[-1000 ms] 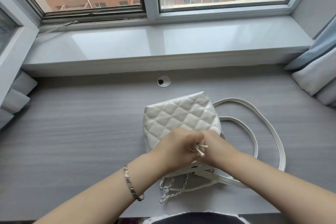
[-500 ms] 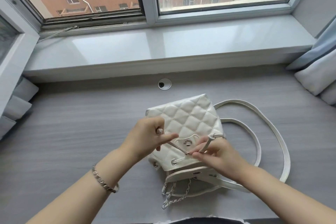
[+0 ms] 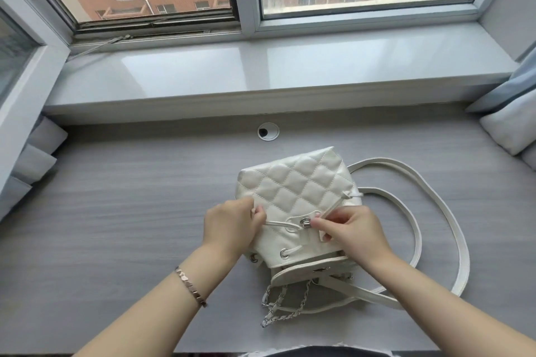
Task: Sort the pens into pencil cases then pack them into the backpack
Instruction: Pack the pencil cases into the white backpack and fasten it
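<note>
A small white quilted backpack (image 3: 301, 188) lies on the grey desk (image 3: 116, 226), its drawstring mouth turned toward me. My left hand (image 3: 229, 224) pinches one end of the white drawstring (image 3: 278, 223) at the bag's left side. On the right, my right hand (image 3: 351, 230) pinches the other end of the cord beside the silver clasp (image 3: 305, 222). The cord runs taut between my hands across the gathered opening. The flap (image 3: 298, 269) and chain handle (image 3: 278, 306) hang toward me. No pens or pencil cases are visible.
Two long white shoulder straps (image 3: 435, 211) loop across the desk right of the bag. A round cable grommet (image 3: 268, 131) sits behind it. The white windowsill (image 3: 261, 69) runs along the back. Curtain folds (image 3: 510, 130) hang at the right and others at the left.
My hands have moved apart, left hand to the left and right hand to the right. The drawstring is now stretched straight across the bag's mouth.
</note>
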Tool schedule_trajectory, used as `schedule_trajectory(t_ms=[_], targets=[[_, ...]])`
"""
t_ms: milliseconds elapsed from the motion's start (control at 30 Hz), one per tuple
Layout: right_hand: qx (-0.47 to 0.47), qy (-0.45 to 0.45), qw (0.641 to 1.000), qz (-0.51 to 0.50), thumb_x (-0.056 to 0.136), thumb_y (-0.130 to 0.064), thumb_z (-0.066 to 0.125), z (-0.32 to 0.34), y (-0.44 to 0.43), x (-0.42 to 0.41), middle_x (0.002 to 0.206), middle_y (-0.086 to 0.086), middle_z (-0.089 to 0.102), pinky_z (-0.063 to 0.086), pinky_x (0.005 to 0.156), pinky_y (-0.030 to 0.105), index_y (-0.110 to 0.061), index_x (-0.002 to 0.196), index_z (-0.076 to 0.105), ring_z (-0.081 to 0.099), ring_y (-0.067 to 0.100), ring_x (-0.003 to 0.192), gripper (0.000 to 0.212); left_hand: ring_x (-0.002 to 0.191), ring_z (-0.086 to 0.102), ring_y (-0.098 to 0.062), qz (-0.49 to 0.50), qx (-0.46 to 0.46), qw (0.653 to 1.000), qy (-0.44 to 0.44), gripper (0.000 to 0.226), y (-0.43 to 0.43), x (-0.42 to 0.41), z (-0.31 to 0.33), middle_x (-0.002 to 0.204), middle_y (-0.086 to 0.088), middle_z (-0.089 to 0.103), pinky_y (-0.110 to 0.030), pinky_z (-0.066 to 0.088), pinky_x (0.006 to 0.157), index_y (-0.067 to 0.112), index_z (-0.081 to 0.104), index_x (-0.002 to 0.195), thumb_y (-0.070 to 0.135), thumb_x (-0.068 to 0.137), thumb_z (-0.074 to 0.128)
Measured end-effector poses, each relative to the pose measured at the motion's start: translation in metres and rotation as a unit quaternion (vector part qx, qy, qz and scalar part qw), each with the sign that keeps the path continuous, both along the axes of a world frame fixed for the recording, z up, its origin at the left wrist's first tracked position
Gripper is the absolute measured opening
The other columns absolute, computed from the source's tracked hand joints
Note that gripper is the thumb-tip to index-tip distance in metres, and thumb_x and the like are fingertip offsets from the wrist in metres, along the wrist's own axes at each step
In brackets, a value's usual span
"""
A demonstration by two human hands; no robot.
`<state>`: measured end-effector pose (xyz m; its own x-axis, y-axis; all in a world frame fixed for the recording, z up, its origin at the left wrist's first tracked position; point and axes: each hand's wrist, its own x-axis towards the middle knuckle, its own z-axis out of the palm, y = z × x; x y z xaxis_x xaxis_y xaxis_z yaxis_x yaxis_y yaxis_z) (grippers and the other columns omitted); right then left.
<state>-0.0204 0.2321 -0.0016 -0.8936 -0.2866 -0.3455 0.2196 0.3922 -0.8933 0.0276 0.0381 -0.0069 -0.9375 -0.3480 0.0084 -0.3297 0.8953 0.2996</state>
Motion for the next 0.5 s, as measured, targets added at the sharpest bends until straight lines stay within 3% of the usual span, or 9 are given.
schedule_trajectory(t_ms=[67,133,200,233,300,400,467,500], targets=[[0.024,-0.023,0.999,0.017,0.076,-0.011,0.073,0.000,-0.006,-0.011,0.037,-0.005,0.056,0.036,0.039,0.011,-0.014,0.052,0.064,0.048,0.000,0.033,0.026,0.052,0.059,-0.029,-0.030,-0.116,0.993,0.018,0.021,0.003,-0.009,-0.001,0.057,-0.010,0.060,-0.026,0.031,0.048,0.011,0.053,0.063,0.023,0.070,0.069],[0.023,-0.074,0.997,0.016,0.075,-0.008,0.074,0.000,-0.011,-0.019,0.040,-0.001,0.059,0.038,0.036,0.015,-0.011,0.058,0.061,0.051,0.005,0.032,0.022,0.070,0.052,-0.026,-0.066,-0.177,0.978,0.083,0.019,0.012,-0.013,0.001,0.077,-0.005,0.058,-0.032,0.035,0.057,0.016,0.051,0.078,0.027,0.066,0.061],[0.005,-0.105,0.994,-0.004,0.072,-0.006,0.077,0.000,-0.011,-0.022,0.043,0.005,0.061,0.037,0.033,0.017,-0.010,0.061,0.055,0.054,0.010,0.032,0.025,0.084,0.045,-0.022,-0.162,-0.083,0.976,0.122,0.019,0.023,-0.012,0.000,0.093,-0.003,0.054,-0.030,0.032,0.070,0.015,0.054,0.089,0.028,0.075,0.054],[-0.002,-0.106,0.994,-0.011,0.071,-0.006,0.078,0.000,-0.010,-0.021,0.045,0.006,0.061,0.039,0.033,0.016,-0.010,0.062,0.053,0.055,0.010,0.033,0.027,0.087,0.046,-0.021,-0.197,0.012,0.976,0.090,0.021,0.028,-0.012,0.002,0.096,-0.003,0.055,-0.027,0.033,0.072,0.012,0.058,0.094,0.028,0.079,0.057],[-0.005,-0.090,0.996,-0.006,0.072,-0.008,0.077,-0.001,-0.009,-0.018,0.047,0.005,0.061,0.043,0.036,0.017,-0.010,0.062,0.052,0.057,0.008,0.035,0.026,0.090,0.053,-0.018,-0.200,0.204,0.957,-0.055,0.029,0.035,-0.010,0.005,0.102,-0.002,0.055,-0.026,0.041,0.078,0.011,0.063,0.102,0.026,0.078,0.071],[0.018,-0.016,0.999,0.038,0.075,-0.023,0.074,0.006,-0.001,-0.006,0.061,0.001,0.066,0.049,0.054,0.019,-0.016,0.065,0.062,0.061,0.006,0.051,0.017,0.087,0.054,-0.012,-0.164,0.220,0.956,-0.101,0.031,0.035,-0.015,0.004,0.104,0.004,0.056,-0.032,0.047,0.083,0.019,0.064,0.101,0.029,0.074,0.075],[0.064,0.036,0.987,0.140,0.067,-0.043,0.075,0.012,0.012,0.003,0.079,-0.009,0.067,0.048,0.069,0.018,-0.030,0.071,0.065,0.061,0.001,0.069,0.017,0.091,0.056,-0.013,-0.151,0.204,0.960,-0.122,0.027,0.035,-0.025,0.008,0.096,0.007,0.058,-0.031,0.047,0.084,0.021,0.066,0.097,0.030,0.074,0.075],[0.107,0.060,0.971,0.207,0.060,-0.055,0.073,0.013,0.020,0.009,0.089,-0.015,0.063,0.047,0.074,0.017,-0.034,0.075,0.064,0.059,-0.001,0.078,0.027,0.091,0.057,-0.014,-0.156,0.202,0.957,-0.141,0.025,0.036,-0.030,0.009,0.091,0.008,0.057,-0.031,0.048,0.083,0.020,0.067,0.096,0.028,0.073,0.074]])
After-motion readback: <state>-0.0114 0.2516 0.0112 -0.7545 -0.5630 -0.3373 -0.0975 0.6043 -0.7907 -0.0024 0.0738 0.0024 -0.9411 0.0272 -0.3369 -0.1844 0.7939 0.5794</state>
